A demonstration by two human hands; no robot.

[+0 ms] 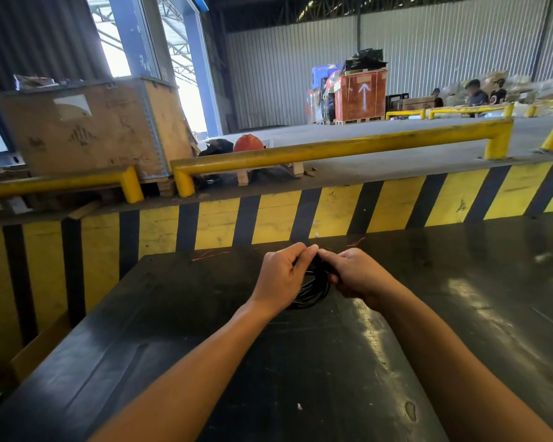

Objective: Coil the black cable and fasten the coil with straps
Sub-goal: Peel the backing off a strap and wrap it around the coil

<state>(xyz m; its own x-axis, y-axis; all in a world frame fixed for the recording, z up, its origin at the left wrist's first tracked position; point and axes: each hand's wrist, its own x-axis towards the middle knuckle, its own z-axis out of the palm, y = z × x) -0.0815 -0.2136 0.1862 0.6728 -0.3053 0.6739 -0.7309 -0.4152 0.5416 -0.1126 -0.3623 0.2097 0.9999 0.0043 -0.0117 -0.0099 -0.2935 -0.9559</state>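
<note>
The black cable (pixel 313 290) lies wound in a small coil on the dark table (pixel 179 314), its loops showing between my two hands. My left hand (pixel 281 275) grips the left side of the coil, fingers curled and thumb tip at the top. My right hand (pixel 351 275) pinches the top right of the coil, fingertips meeting the left hand's. The far part of the coil is hidden behind my fingers. I cannot make out a strap on the coil.
Two thin red wires (pixel 209 255) (pixel 355 241) lie near the table's far edge. Behind stands a yellow and black striped dock wall (pixel 268 218) with yellow rails (pixel 332 148), a cardboard crate (pixel 87 129) and an orange hard hat (pixel 248 143). People sit at the far right.
</note>
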